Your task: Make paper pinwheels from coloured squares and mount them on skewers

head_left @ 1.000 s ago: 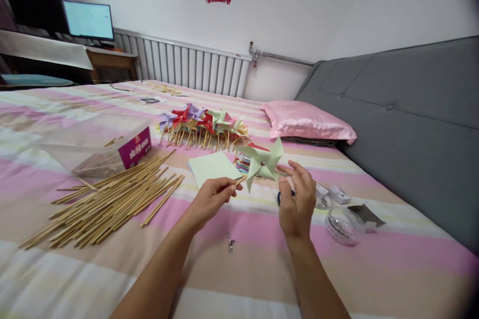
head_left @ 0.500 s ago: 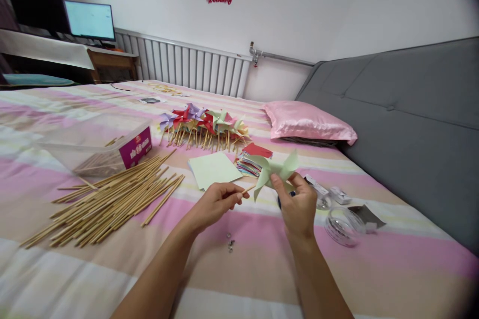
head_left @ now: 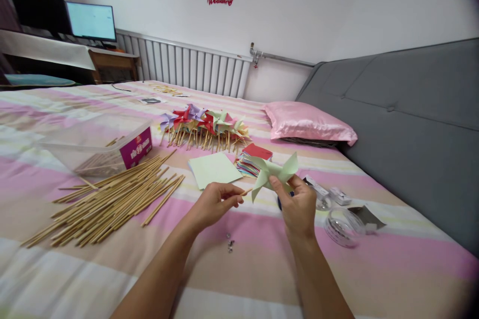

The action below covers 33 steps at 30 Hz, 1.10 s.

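Observation:
My left hand [head_left: 215, 200] pinches the wooden stick of a pale green paper pinwheel [head_left: 275, 172] above the striped bed. My right hand [head_left: 297, 204] grips the pinwheel's paper head from below, thumb and fingers closed on its centre. The head lies tilted, nearly flat. Just behind it sit a pale green paper square [head_left: 213, 168] and a stack of coloured paper squares [head_left: 250, 159] with a red sheet on top.
A loose pile of bamboo sticks [head_left: 108, 199] lies at left beside a clear plastic box [head_left: 95, 147]. Finished pinwheels [head_left: 204, 127] lie further back. Small clear containers [head_left: 340, 227] and packets rest at right. Small metal pins [head_left: 230, 244] lie below my hands. Pink pillow [head_left: 307, 122] and grey headboard stand right.
The pinwheel head has dropped from facing me upright to lying tilted, and my right hand has gone from open fingers beside it to gripping its centre.

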{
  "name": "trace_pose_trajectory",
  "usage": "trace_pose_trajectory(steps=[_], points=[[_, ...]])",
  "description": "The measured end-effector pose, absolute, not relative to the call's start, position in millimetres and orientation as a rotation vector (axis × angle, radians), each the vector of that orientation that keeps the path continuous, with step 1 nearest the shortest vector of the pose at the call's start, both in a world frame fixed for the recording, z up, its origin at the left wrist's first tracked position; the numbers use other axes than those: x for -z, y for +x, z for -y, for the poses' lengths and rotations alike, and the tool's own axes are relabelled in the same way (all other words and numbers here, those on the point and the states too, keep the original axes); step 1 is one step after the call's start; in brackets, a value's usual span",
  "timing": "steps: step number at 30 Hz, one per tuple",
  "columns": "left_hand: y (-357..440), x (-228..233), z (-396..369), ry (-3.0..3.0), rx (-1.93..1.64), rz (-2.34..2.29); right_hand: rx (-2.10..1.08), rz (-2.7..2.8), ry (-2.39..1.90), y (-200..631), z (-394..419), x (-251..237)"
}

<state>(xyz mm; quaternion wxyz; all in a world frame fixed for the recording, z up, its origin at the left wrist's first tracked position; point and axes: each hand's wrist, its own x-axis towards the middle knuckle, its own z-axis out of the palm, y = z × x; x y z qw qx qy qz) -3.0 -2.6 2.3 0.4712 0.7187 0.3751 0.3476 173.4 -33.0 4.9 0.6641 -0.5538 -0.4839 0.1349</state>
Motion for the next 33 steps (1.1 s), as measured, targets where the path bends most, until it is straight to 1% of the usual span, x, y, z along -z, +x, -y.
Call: trace_pose_trajectory(steps=[4, 8, 11, 13, 18, 22, 26, 29, 33], points=[[-5, 2, 0, 1.901, -0.916, -1.016, -0.307, 1.123, -1.277, 174, 35, -8], [-7, 6, -3, 1.980, -0.948, -1.018, -0.263, 1.137, -1.282, 173, 38, -11], [-7, 6, -4, 1.916, -1.000, -1.033, -0.207, 1.054, -1.216, 172, 36, -12], [-6, 6, -5, 1.806, -1.055, -1.054, -0.226, 0.966, -1.158, 172, 34, -11], [-8, 6, -7, 1.555, -1.185, -1.084, -0.388, 0.836, -1.102, 172, 29, -8], [-11, 10, -11, 1.492, -1.278, -1.136, -0.473, 0.887, -1.146, 171, 28, -7], [-12, 10, -12, 1.486, -1.298, -1.162, -0.543, 0.993, -1.168, 169, 27, -2], [-9, 6, -7, 1.507, -1.245, -1.115, -0.726, 1.082, -1.175, 164, 28, 0], [-3, 0, -1, 1.552, -1.155, -1.057, -1.021, 1.052, -1.171, 154, 31, -2]])
